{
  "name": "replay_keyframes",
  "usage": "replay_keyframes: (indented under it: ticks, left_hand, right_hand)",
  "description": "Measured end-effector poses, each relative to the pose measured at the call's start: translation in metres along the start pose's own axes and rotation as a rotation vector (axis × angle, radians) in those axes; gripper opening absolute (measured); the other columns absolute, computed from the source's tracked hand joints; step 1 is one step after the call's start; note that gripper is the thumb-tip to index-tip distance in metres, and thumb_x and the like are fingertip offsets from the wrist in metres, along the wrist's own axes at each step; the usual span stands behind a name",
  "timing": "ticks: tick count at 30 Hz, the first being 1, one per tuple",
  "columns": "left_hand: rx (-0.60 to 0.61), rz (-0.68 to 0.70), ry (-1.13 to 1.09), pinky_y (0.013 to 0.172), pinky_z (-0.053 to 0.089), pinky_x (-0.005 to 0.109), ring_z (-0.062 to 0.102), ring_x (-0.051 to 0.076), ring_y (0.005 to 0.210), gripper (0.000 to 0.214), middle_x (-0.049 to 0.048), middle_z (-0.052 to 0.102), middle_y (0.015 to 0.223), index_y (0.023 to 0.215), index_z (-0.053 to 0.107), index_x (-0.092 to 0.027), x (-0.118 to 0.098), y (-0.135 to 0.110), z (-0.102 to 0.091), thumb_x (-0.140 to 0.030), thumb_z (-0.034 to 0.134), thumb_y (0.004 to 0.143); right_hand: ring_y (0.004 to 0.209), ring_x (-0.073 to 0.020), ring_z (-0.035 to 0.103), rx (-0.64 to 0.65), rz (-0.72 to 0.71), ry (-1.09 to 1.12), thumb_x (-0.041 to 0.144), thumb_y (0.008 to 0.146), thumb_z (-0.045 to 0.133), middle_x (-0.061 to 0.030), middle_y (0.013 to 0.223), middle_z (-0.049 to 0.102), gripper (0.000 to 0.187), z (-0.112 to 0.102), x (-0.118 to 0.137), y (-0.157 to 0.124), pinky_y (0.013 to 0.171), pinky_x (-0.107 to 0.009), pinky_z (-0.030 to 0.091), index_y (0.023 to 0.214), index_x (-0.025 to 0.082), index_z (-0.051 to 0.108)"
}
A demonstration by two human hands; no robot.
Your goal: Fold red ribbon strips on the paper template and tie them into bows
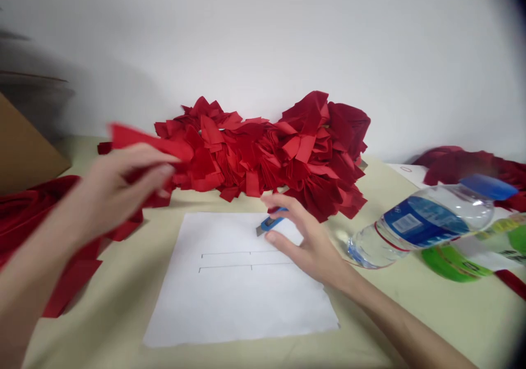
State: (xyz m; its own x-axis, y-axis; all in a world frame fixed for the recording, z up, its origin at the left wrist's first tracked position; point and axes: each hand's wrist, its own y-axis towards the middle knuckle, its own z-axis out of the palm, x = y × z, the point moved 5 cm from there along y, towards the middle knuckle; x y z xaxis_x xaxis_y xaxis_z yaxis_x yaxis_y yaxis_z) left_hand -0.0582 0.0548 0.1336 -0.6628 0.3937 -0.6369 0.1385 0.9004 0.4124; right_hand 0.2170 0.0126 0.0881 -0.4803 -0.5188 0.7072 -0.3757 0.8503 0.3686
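Note:
My left hand (127, 185) is raised at the left and blurred by motion. Its thumb and fingers are closed on a piece of red cloth (137, 138) that sticks out past the fingertips. Over the upper right of a white paper sheet (213, 303), my right hand (306, 243) has its thumb and fingers loosely around a small blue utility knife (272, 222). The blade points down and left, and the handle's far end is hidden by the fingers. Thin black ruled lines with tick marks run across the sheet.
A heap of cut red cloth pieces (263, 155) lies along the wall. More red cloth (66, 281) is at the left beside a brown cardboard box (24, 144). On the right are a tilted water bottle (419, 224), a green-labelled container (456, 262) and dark red cloth (460, 166).

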Motion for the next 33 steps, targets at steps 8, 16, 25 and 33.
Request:
replay_keyframes:
  ticks: [8, 16, 25, 33]
  left_hand:
    - [0.517, 0.207, -0.187, 0.072, 0.043, 0.028, 0.054, 0.016, 0.083, 0.029, 0.0001, 0.057, 0.078, 0.083, 0.062, -0.022, -0.057, -0.012, 0.1, -0.026, 0.036, 0.095]
    - [0.73, 0.186, -0.169, 0.068, 0.042, 0.029, 0.047, 0.009, 0.065, 0.028, 0.0034, 0.04, 0.117, 0.106, 0.06, -0.027, -0.05, -0.033, 0.129, -0.018, 0.037, 0.092]
    - [0.49, -0.161, -0.364, 0.057, 0.042, 0.025, 0.057, 0.017, 0.063, 0.022, 0.0009, 0.065, 0.072, 0.086, 0.072, -0.023, 0.023, -0.019, 0.126, -0.032, 0.052, 0.085]
    - [0.116, -0.237, -0.224, 0.064, 0.04, 0.026, 0.057, 0.024, 0.083, 0.019, 0.003, 0.066, 0.084, 0.089, 0.073, -0.03, 0.057, -0.016, 0.114, -0.026, 0.066, 0.072]
  right_hand:
    - [0.099, -0.0193, 0.062, 0.252, 0.31, 0.826, 0.032, 0.082, 0.063, -0.0049, 0.105, 0.066, 0.05, 0.026, -0.016, 0.021, 0.098, -0.045, 0.041, 0.127, 0.024, 0.043]
    - [0.084, -0.0111, 0.062, -0.195, 0.573, 1.135, 0.018, 0.07, 0.074, 0.0037, 0.082, 0.063, 0.021, 0.012, -0.064, 0.014, 0.093, -0.03, 0.044, 0.088, 0.021, 0.062]
    - [0.083, -0.0121, 0.062, -0.473, 0.392, 0.921, 0.026, 0.082, 0.058, 0.0008, 0.096, 0.063, 0.005, -0.067, -0.076, 0.014, 0.075, -0.025, 0.052, 0.087, 0.025, 0.058]
    - [0.078, -0.0109, 0.059, -0.52, 0.369, 0.662, 0.021, 0.08, 0.054, -0.0016, 0.095, 0.06, 0.024, -0.094, -0.107, 0.0, 0.074, -0.026, 0.049, 0.103, 0.026, 0.059]
